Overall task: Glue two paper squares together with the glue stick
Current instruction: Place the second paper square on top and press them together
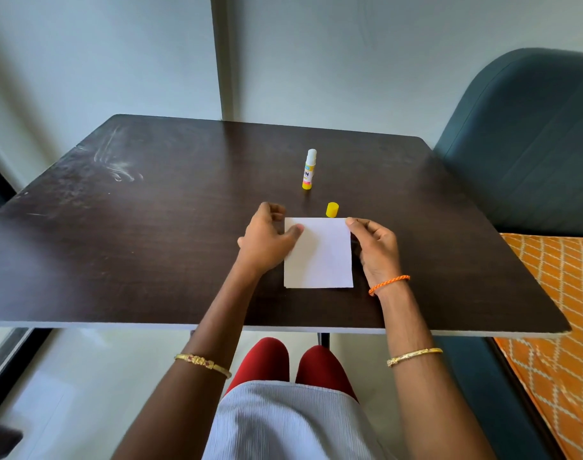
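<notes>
Glue stick [309, 169] upright, tip up, uncapped.

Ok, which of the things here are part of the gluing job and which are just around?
Job: white paper, held by left hand and right hand; uncapped glue stick standing upright; its yellow cap.
Just around: dark table, blue chair, orange patterned cloth.

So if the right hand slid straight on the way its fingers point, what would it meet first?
Probably the yellow cap. The right hand holds the paper square at its far right corner, fingers aimed up-left; the cap lies just beyond that edge. The glue stick stands farther off.
</notes>
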